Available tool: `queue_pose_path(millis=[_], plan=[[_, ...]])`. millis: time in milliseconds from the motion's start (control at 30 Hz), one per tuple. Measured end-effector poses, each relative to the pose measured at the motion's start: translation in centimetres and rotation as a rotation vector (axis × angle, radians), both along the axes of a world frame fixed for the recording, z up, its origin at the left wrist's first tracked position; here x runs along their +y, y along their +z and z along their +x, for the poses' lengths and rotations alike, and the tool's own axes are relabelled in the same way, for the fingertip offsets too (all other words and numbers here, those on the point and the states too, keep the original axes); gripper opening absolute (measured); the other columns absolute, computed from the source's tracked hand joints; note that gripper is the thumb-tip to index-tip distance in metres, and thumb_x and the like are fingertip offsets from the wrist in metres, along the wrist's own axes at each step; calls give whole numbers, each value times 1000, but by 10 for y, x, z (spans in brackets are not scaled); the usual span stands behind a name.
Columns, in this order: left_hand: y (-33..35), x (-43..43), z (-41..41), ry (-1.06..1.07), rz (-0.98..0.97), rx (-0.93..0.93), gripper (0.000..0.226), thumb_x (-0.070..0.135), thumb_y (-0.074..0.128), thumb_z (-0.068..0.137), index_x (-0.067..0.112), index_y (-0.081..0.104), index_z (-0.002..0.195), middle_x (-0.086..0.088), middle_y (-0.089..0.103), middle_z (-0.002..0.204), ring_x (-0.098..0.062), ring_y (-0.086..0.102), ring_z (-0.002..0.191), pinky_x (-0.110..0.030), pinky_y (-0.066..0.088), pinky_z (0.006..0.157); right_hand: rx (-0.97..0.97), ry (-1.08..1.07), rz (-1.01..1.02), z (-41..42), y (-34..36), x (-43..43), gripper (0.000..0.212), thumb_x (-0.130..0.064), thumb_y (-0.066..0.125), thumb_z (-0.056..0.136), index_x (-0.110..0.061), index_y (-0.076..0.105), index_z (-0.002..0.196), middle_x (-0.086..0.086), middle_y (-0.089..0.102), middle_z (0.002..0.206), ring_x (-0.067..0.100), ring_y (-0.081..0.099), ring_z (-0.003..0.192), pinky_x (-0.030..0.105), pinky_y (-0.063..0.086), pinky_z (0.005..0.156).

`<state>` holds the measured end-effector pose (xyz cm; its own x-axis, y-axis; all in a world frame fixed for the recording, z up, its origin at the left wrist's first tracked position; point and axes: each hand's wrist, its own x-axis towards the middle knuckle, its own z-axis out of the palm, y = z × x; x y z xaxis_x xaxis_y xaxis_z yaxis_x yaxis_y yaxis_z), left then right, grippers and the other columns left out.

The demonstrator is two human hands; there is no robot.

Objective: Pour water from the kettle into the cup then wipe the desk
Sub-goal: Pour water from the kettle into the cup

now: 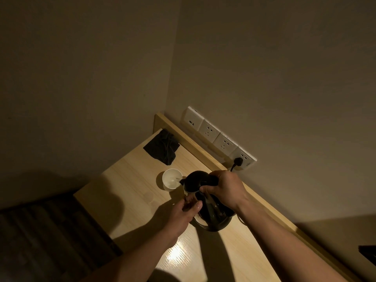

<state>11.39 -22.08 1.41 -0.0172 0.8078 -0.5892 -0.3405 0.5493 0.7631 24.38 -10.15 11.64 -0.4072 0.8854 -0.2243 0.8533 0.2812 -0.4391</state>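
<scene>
A black electric kettle (195, 181) is lifted off its round base (215, 225) and tilted, its spout over the rim of a white cup (172, 180) on the light wooden desk (134, 180). My right hand (225, 190) grips the kettle's handle from above. My left hand (186, 209) rests against the kettle's lower side, fingers spread loosely. A dark cloth (162, 147) lies crumpled at the desk's far corner, beyond the cup. I cannot make out a water stream in the dim light.
A row of white wall sockets (219, 139) runs above the desk's raised back edge, with a black plug (237, 160) in the rightmost one. A dark striped surface (40, 237) lies left of the desk. A dark object (368, 253) shows at the right edge.
</scene>
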Motion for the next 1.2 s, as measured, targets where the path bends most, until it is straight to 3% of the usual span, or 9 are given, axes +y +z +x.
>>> queue_pose_path(millis=[133,1200], plan=[[-1,-1,-1,1,8,-16,67,58,76,75,29,64,134,5,71,129,-19,63,126,-48,47,115,-21,22,-1,-3,2,1,42,-44,80,89,-17,74,120,0,77,109,16,72,95,33,63,83],[6,1,0,27,-4,-124,65,54,75,83,28,59,141,1,66,140,-23,58,134,-48,42,119,-96,46,-6,-14,5,12,42,-46,82,87,-18,74,117,0,77,108,16,73,95,33,63,82]])
